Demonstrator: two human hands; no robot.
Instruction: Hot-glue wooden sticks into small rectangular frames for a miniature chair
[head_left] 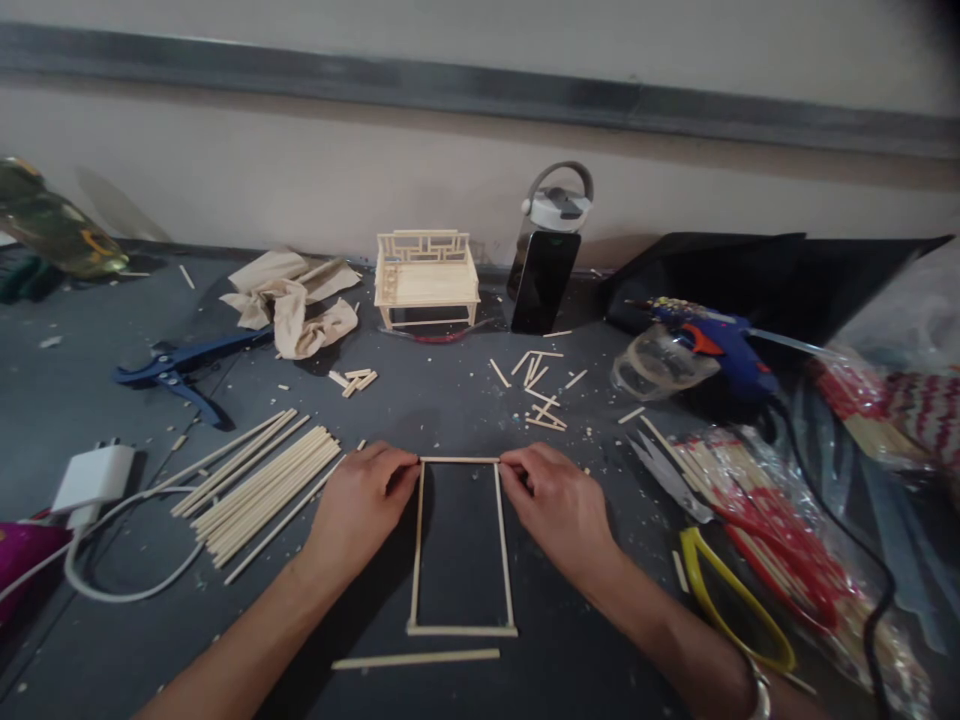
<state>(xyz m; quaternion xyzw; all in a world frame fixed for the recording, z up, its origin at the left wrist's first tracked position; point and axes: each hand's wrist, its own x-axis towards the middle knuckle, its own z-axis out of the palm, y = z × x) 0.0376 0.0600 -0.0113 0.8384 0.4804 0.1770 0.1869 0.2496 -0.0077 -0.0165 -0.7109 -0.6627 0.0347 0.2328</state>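
A rectangular frame of thin wooden sticks lies flat in front of me. Its far side is a short wooden stick, pinched at both ends. My left hand is closed on the left end, at the far left corner. At the far right corner, my right hand is closed on the other end. Whether that stick is fixed to the two long sides cannot be made out under the fingertips. One loose stick lies just nearer than the frame.
Bundled sticks and blue cutters lie left. A miniature wooden bench stands behind, beside a phone leaning on a bottle. At right are a glue gun on a clear cup, scissors and packaged sticks.
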